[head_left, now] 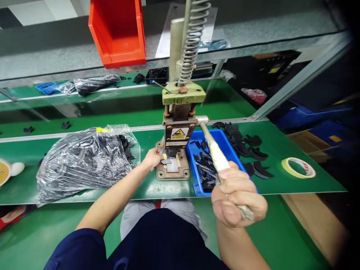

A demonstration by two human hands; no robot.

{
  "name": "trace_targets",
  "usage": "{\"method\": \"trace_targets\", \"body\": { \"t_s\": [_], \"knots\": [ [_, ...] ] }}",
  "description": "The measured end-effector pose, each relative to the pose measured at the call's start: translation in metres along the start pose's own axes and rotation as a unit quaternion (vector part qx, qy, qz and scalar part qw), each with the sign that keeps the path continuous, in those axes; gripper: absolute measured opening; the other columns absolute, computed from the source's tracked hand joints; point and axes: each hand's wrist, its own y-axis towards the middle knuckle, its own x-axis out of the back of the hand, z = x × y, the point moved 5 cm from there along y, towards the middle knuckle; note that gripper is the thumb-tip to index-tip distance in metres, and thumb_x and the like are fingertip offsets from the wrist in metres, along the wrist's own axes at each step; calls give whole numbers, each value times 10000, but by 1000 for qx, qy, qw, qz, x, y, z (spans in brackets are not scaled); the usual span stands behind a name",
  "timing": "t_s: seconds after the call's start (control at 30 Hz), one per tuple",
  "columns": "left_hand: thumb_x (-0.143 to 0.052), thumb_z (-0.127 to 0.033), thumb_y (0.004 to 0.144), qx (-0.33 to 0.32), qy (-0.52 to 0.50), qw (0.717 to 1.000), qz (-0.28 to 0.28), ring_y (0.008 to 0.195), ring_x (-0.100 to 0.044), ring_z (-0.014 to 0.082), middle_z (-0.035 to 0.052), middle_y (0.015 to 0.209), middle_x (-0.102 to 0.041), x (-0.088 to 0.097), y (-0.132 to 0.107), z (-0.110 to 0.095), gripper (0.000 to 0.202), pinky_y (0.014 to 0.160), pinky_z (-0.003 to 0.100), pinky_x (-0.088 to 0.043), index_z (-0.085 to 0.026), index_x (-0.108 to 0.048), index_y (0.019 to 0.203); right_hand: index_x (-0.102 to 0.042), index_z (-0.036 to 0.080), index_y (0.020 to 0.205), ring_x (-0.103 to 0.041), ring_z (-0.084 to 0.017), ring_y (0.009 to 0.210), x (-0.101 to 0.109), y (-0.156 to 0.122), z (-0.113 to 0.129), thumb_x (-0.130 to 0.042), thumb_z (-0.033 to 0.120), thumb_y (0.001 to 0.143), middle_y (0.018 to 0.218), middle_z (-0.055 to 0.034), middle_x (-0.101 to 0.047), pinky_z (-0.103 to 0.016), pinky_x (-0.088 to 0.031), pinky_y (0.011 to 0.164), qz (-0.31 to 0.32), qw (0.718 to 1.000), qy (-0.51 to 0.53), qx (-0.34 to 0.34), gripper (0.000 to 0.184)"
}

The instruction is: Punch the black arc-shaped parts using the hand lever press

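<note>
My right hand (239, 195) is wrapped round the taped lever (216, 152) of a hand press (182, 98). The lever slopes down toward me from the press's right side. At the press base (163, 174), my left hand (152, 157) pinches a dark curved plastic piece (166, 161) by its edge, under the ram. A yellow spot shows beside the fingertips. Part of the piece is hidden by the fingers and the tooling. A warning label (180, 133) is fixed to the front of the press, and a coil spring (192, 41) rises above it.
Left of the press lies a clear plastic bag (84, 161) of dark pieces. On the right stand a blue tray (198, 180) of narrow black parts, loose curved black pieces (242, 142) and a tape roll (298, 167). An orange bin (123, 58) sits on the shelf above.
</note>
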Motion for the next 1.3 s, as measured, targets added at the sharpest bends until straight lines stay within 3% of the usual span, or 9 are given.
{"method": "trace_targets", "body": {
  "t_s": [0.17, 0.27, 0.43, 0.5, 0.6, 0.8, 0.93, 1.07, 1.3],
  "knots": [
    [-824, -64, 576, 22, -58, 998, -5, 515, -595, 92, -17, 671, -647, 2, -5, -2, 338, 494, 221, -541, -120, -598, 822, -596, 248, 996, -593, -175, 743, -19, 55, 1, -690, 354, 772, 773, 14, -589, -462, -515, 824, -11, 998, 49, 40, 265],
    [-820, -72, 563, 3, -83, 997, 0, 529, -598, 92, -5, 685, -669, 11, -11, -4, 343, 494, 209, -530, -107, -635, 850, -610, 231, 1201, -638, -180, 973, -29, 77, 3, -716, 300, 768, 1000, -32, -634, -430, -503, 930, -4, 996, 84, 39, 451],
    [-881, -177, 513, -45, -96, 994, 27, 583, -619, 107, 16, 749, -709, 33, -35, -11, 409, 533, 211, -516, -106, -694, 869, -517, 290, 1308, -559, -244, 1237, -26, 31, -22, -712, 329, 776, 1297, -67, -558, -510, -464, 1065, -64, 974, 25, -217, 567],
    [-896, -227, 511, -58, -92, 992, 58, 633, -642, 129, 39, 803, -732, 39, -48, -14, 452, 592, 240, -536, -108, -716, 908, -585, 297, 1163, -581, -183, 1153, -33, -21, -47, -683, 437, 804, 1206, -34, -612, -411, -480, 1048, 25, 894, 4, -447, 398],
    [-888, -260, 550, -76, -69, 990, 100, 736, -680, 164, 74, 905, -756, 42, -66, -18, 472, 720, 284, -556, -115, -736, 973, -664, 202, 1010, -653, -174, 850, -52, -89, -67, -695, 466, 790, 934, -70, -706, -353, -563, 793, 165, 767, 56, -617, 345],
    [-816, -270, 662, -126, 28, 982, 140, 850, -691, 209, 90, 956, -762, 40, -93, -29, 335, 798, 298, -545, -146, -763, 969, -648, 128, 844, -558, -116, 546, -87, -142, -62, -676, 490, 791, 601, -23, -589, -229, -412, 474, 300, 533, 252, -750, 367],
    [-753, -279, 741, -181, 99, 960, 188, 871, -675, 207, 81, 957, -744, 39, -105, -42, 221, 787, 274, -527, -175, -779, 935, -623, 129, 876, -454, -69, 531, -89, -149, -51, -709, 445, 778, 584, 37, -485, -197, -334, 475, 310, 460, 333, -762, 342],
    [-690, -229, 799, -241, 187, 923, 233, 830, -666, 188, 59, 908, -729, 35, -113, -53, 175, 764, 251, -514, -211, -793, 938, -635, 125, 907, -346, -43, 519, -87, -153, -43, -757, 420, 754, 582, 58, -444, -196, -262, 474, 314, 446, 362, -756, 353],
    [-656, -183, 812, -274, 244, 896, 251, 833, -680, 187, 53, 888, -736, 29, -117, -57, 196, 775, 242, -501, -221, -800, 939, -631, 127, 880, -326, -34, 516, -84, -159, -35, -748, 428, 781, 598, 46, -480, -217, -198, 481, 291, 538, 295, -734, 338]
  ]
}}
